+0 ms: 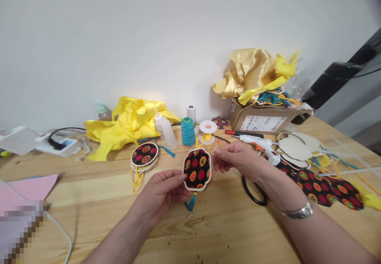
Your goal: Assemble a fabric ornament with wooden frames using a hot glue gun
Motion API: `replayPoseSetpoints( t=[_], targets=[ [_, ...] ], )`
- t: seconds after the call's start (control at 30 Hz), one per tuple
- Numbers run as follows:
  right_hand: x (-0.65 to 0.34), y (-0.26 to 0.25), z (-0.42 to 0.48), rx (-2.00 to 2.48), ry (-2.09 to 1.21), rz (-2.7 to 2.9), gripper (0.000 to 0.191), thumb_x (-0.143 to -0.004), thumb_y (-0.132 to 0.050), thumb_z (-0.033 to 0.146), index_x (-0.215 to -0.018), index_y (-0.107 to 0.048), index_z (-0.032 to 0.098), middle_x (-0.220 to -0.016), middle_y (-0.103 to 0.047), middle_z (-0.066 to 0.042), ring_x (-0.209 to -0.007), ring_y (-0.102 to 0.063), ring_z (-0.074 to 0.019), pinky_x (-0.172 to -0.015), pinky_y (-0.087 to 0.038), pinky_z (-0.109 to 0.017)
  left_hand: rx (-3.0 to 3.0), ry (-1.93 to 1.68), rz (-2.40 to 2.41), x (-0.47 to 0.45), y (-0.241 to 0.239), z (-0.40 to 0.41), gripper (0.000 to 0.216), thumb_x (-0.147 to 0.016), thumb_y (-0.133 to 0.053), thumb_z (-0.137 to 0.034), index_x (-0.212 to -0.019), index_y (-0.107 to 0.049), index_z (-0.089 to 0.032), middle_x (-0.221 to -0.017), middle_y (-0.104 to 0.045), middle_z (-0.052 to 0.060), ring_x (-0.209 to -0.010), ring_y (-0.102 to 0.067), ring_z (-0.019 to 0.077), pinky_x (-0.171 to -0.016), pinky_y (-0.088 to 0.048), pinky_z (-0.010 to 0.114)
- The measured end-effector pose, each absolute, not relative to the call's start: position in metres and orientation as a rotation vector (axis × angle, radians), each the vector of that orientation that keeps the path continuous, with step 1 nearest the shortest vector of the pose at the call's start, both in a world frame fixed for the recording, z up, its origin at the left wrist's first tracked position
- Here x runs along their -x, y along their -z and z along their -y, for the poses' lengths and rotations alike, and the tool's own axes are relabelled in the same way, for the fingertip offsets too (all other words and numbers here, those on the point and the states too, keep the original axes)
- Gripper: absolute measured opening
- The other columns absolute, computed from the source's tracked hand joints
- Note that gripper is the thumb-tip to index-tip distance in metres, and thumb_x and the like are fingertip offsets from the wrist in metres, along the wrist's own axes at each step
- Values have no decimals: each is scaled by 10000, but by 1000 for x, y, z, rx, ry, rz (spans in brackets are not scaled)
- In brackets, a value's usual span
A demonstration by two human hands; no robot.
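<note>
A scalloped flat pendant [196, 169] hangs over the middle of the table, faced in black fabric with red and orange motifs and rimmed in pale wood. Its left edge is pinched by my left hand [171, 186], thumb in front and fingers behind. My right hand [230, 159] is closed at the pendant's right edge; what its fingertips pinch is hidden. Yellow cord shows at the pendant's top, and a teal tassel [191, 203] dangles below. To the left, a round pendant [145, 155] with yellow cord lies on top of similar pieces.
Behind stand a teal thread cone [188, 132], a spool [208, 127], a squeeze bottle [166, 131] and yellow satin [127, 121]. At right are a glue gun [264, 146], wooden shapes [297, 147], patterned fabric [315, 186] and a cardboard box [258, 118]. A power strip [61, 144] lies left.
</note>
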State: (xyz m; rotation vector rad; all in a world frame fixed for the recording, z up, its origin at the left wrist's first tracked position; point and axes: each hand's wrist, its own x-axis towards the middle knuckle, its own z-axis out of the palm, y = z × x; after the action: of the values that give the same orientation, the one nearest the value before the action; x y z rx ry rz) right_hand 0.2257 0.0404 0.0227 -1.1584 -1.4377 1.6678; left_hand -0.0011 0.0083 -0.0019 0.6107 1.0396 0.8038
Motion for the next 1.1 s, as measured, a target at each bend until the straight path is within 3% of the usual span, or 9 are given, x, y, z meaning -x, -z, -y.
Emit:
replayPoseSetpoints(
  t=[0.2,0.3,0.43,0.5,0.57,0.67,0.8,0.87,1.1],
  targets=[
    [-225,-23,-42,1161,-1527,1470,292,-710,-707,428,-691,-672,139,-613,-618,-1,-557,-509,-89,-561,-395,-241,-554,-808,-1015,1,0,-8,123,-656,-785,-171,-715,-719,-86,-633,-729,74,-480,-632,114,-462,-512,186],
    [-223,-28,-41,1150,-1209,1500,214,-684,-735,323,-832,-689,175,-807,-665,-26,-717,-568,-137,-663,-434,-284,-542,-765,-978,2,2,-8,134,-662,-783,-181,-727,-720,-82,-638,-725,71,-482,-630,115,-470,-518,198],
    [-225,-32,-38,953,-931,1745,396,-696,-751,228,-1080,-661,268,-1194,-593,-44,-1141,-485,-208,-857,-399,-323,-530,-696,-892,3,4,-6,136,-681,-772,-174,-768,-730,-78,-680,-737,82,-518,-642,105,-507,-513,181],
    [-228,-30,-39,874,-1087,1762,493,-702,-757,240,-1170,-615,300,-1298,-540,-34,-1213,-432,-209,-909,-377,-329,-532,-654,-842,4,4,-4,134,-682,-770,-171,-770,-732,-77,-693,-741,88,-534,-649,106,-518,-508,175],
    [-229,-24,-41,813,-1377,1640,621,-678,-778,259,-1252,-547,320,-1342,-509,-37,-1164,-474,-198,-906,-390,-334,-540,-603,-780,5,5,-1,133,-672,-775,-179,-749,-728,-82,-662,-730,81,-505,-637,107,-492,-495,179],
    [-225,-13,-43,725,-1736,1381,720,-609,-820,273,-1268,-531,293,-1250,-576,-51,-1024,-550,-163,-850,-423,-309,-535,-564,-708,5,9,2,128,-642,-788,-194,-690,-715,-102,-543,-678,44,-415,-581,96,-424,-450,180],
    [-210,-1,-37,670,-1939,1250,440,-589,-827,257,-1009,-699,219,-1050,-677,-39,-986,-582,-161,-866,-419,-293,-511,-560,-744,3,10,5,289,-673,-752,-398,-680,-710,-112,-493,-643,50,-382,-565,123,-382,-418,209],
    [-203,2,-33,653,-1994,1204,363,-589,-827,237,-937,-725,222,-991,-699,-21,-923,-605,-147,-861,-423,-288,-502,-547,-771,1,8,6,392,-634,-750,-497,-677,-708,-110,-488,-637,53,-373,-554,125,-383,-415,221],
    [-192,2,-27,747,-1960,1096,290,-541,-851,281,-791,-748,176,-772,-713,-2,-709,-607,-113,-774,-429,-277,-518,-465,-794,-3,5,11,478,-639,-712,-568,-682,-715,-92,-513,-647,68,-405,-576,126,-413,-419,217]
  ],
)
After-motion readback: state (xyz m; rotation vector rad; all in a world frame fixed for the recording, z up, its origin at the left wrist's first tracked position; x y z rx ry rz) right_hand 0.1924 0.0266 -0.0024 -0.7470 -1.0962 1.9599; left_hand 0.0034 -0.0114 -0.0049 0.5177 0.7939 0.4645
